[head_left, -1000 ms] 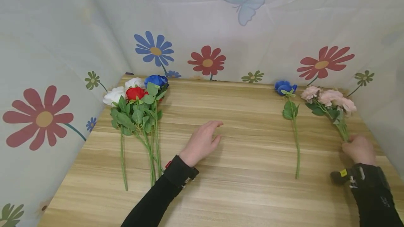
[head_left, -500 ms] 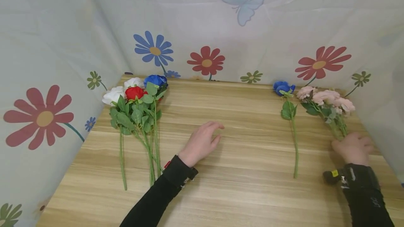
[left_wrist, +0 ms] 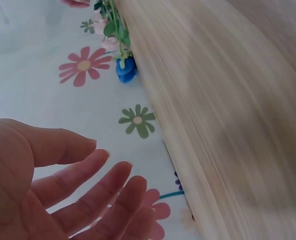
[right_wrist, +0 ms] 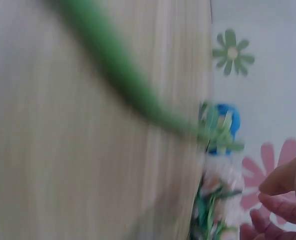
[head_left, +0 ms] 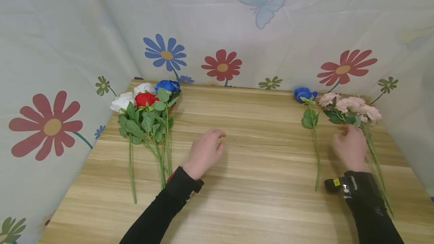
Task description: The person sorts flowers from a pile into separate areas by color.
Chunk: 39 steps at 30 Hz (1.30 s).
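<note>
My left hand (head_left: 204, 154) hovers over the middle of the table with relaxed, slightly bent fingers; in the left wrist view its thumb and fingertips stand apart with nothing between them. At the right, my right hand (head_left: 350, 149) is between a single blue rose (head_left: 304, 94) and a bunch of pink flowers (head_left: 350, 104). Its fingers are loosely bent, holding nothing, and overlap the lower leaves of the bunch in the head view. The pink flowers' stems run down past the right wrist, partly hidden by the sleeve. A blurred green stem (right_wrist: 123, 82) crosses the right wrist view.
At the left of the wooden table (head_left: 251, 206) lie white roses (head_left: 123, 102), a red rose (head_left: 145, 99) and a blue rose (head_left: 167, 86), their leafy stems pointing toward me. A patterned cloth (head_left: 203, 14) closes off the back and sides.
My right hand has let go of the pink flowers' stems and moved left toward the single blue rose. The bunch shifted slightly left, then stayed put. My left hand drifted a little left.
</note>
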{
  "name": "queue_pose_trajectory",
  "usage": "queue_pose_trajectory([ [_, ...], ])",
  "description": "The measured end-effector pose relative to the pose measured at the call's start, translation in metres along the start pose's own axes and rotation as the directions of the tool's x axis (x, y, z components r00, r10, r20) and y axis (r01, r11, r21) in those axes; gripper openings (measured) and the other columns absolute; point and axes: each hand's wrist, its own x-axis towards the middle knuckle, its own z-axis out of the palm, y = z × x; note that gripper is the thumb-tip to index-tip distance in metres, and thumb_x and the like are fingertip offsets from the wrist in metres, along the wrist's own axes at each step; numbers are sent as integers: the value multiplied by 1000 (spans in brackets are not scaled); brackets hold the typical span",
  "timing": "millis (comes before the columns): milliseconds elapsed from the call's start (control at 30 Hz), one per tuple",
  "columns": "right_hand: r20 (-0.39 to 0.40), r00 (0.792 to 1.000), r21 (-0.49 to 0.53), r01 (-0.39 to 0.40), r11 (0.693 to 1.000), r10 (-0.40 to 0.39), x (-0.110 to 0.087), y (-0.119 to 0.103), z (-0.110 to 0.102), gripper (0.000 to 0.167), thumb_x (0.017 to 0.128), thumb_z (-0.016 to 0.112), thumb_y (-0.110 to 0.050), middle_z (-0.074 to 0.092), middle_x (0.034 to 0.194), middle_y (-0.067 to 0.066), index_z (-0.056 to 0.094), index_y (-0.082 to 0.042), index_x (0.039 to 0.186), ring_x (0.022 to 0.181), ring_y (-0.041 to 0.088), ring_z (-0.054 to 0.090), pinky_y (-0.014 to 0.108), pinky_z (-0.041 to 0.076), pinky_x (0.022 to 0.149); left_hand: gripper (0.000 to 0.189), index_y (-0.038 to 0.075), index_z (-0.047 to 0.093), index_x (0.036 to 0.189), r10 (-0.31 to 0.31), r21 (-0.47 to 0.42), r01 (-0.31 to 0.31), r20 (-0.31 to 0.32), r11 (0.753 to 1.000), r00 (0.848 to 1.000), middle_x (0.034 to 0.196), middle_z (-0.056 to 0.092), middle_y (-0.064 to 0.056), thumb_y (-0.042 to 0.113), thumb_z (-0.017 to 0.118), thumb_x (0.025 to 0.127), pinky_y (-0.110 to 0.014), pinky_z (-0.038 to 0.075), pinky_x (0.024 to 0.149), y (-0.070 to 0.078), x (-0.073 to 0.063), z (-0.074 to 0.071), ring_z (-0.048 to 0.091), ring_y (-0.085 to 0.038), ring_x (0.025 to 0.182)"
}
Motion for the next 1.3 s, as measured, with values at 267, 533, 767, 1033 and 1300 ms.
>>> queue_pose_trajectory([
  [267, 57, 998, 137, 9, 990, -17, -4, -44, 19, 32, 98, 48, -13, 66, 106, 23, 65, 4, 119, 78, 6, 50, 19, 38, 67, 19, 7, 72, 113, -76, 97, 76, -6, 992, 997, 106, 73, -9, 16, 66, 97, -38, 57, 71, -18, -14, -21, 71, -25, 89],
  [533, 215, 972, 400, 5, 916, -99, -26, -97, 34, 33, 104, 51, -20, 65, 114, 21, 61, 3, 126, 80, -6, 54, 12, 44, 70, 22, 2, 71, 112, -122, 155, 126, -40, 980, 992, 95, 76, -15, 16, 68, 95, -41, 57, 64, -43, -33, -48, 72, -28, 80],
  [767, 384, 911, 611, -129, 781, -149, -43, -142, 52, 32, 104, 54, -16, 66, 104, 2, 56, 6, 127, 85, 0, 61, 21, 52, 74, 22, -2, 67, 112, -216, 170, 224, -66, 960, 974, 85, 71, -17, 12, 66, 95, -40, 51, 54, -68, -41, -74, 66, -30, 67],
  [1033, 511, 836, 695, -264, 669, -200, -59, -171, 73, 30, 105, 52, -14, 65, 101, -2, 54, 6, 127, 88, 6, 62, 25, 52, 78, 21, 2, 59, 75, -325, 243, 322, -26, 915, 945, 65, 63, -16, 9, 61, 94, -39, 46, 45, -93, -51, -86, 61, -30, 53],
  [1300, 535, 812, 708, -282, 647, -232, -66, -182, 84, 32, 104, 50, -9, 65, 98, -1, 50, 10, 130, 84, 7, 62, 24, 51, 76, 45, 14, 43, 57, -413, 275, 370, 117, 887, 903, 55, 49, -4, 22, 58, 98, -32, 37, 45, -102, -53, -83, 52, -22, 49],
])
